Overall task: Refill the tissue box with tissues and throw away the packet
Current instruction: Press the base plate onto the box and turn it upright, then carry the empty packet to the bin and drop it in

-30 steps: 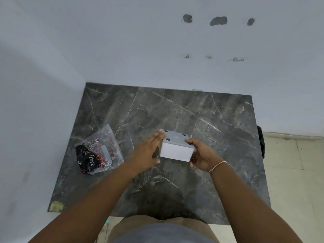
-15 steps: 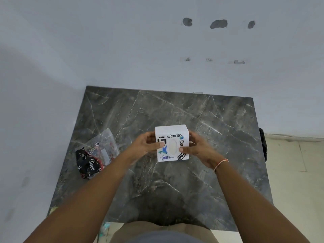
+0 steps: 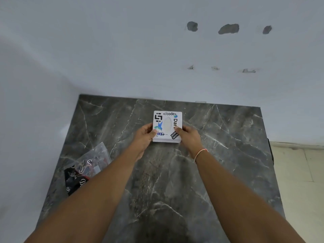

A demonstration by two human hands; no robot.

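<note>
A white cube-shaped tissue box (image 3: pixel 167 126) with stickers and an oval slot on its top stands on the dark marble table (image 3: pixel 219 163), towards the far middle. My left hand (image 3: pixel 144 135) grips its left side with the thumb on top. My right hand (image 3: pixel 188 136) grips its right side the same way. White tissue shows in the slot. An empty clear plastic packet (image 3: pixel 84 170) with black and red print lies flat at the table's left edge, partly hidden by my left forearm.
The table stands in a corner of pale walls, with the wall close behind the box and along the left side. A tiled floor (image 3: pixel 301 181) lies past the table's right edge. A dark object (image 3: pixel 270 151) hangs at that edge.
The box was turned from bottom-up to slot-up, then moved away from me towards the far wall. Both hands stayed on its sides.
</note>
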